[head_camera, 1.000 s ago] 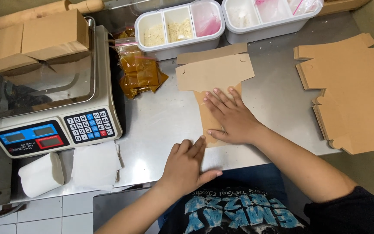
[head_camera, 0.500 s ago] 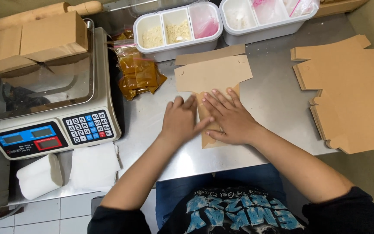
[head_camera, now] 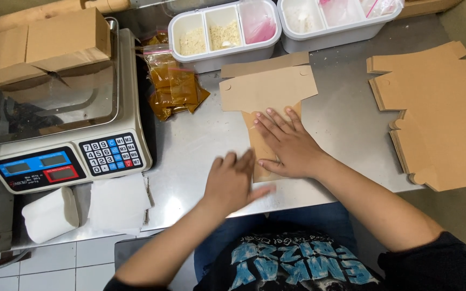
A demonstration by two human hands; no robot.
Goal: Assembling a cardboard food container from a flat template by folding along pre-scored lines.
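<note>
Flat brown cardboard blank [head_camera: 268,89] lies on the steel counter [head_camera: 346,129], long axis running from the white trays toward the body. Right hand [head_camera: 289,145] is nearer: spread flat, palm down, pinning the narrow lower panel. Left hand [head_camera: 233,180] just beside it at the panel's left edge, fingers loosely extended, blurred, clasping nothing

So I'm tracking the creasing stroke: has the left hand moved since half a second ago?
Yes. The left hand has slid back toward the person along the flat cardboard blank, away from the white divided container, while the right hand stays pressed down.
</note>
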